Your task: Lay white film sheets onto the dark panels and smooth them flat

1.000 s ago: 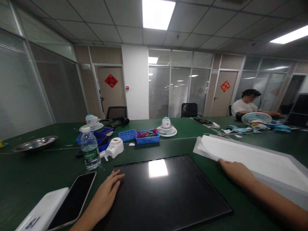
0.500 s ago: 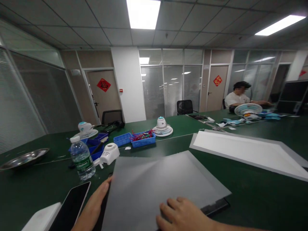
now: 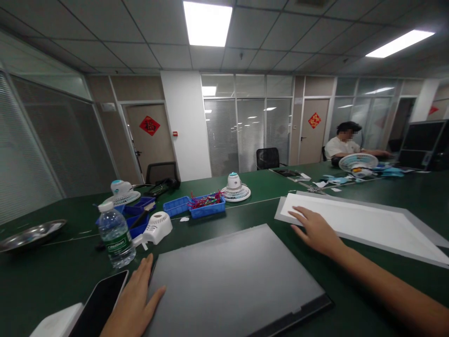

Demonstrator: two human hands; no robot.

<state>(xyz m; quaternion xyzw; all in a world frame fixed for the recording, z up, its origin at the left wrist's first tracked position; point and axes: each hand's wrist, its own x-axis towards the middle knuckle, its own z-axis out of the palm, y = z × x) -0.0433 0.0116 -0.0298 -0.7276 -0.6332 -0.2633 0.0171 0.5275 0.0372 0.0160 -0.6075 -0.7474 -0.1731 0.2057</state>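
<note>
A grey translucent sheet [image 3: 231, 281] lies flat on a dark flat panel [image 3: 294, 320], whose black border shows along the near right side. My left hand [image 3: 135, 299] rests at the sheet's left edge, fingers stretched out and thumb over the grey surface. Over to the right, my right hand [image 3: 317, 231] is open with fingers spread, at the left end of a white sheet [image 3: 368, 227]. Whether its fingertips touch that sheet I cannot tell. Grey margins show around the white sheet.
On the left are a water bottle [image 3: 115, 236], a phone [image 3: 101, 299], a white box [image 3: 58, 323] and a metal tray [image 3: 31, 234]. Farther back sit a white housing [image 3: 157, 227], blue bins [image 3: 206, 210] of wires and fan parts [image 3: 235, 188]. A person [image 3: 345, 140] sits at the far right.
My right hand has left the grey sheet and moved right and away to the white sheet. The grey sheet has settled flat onto the dark panel. My left hand's fingers have opened out.
</note>
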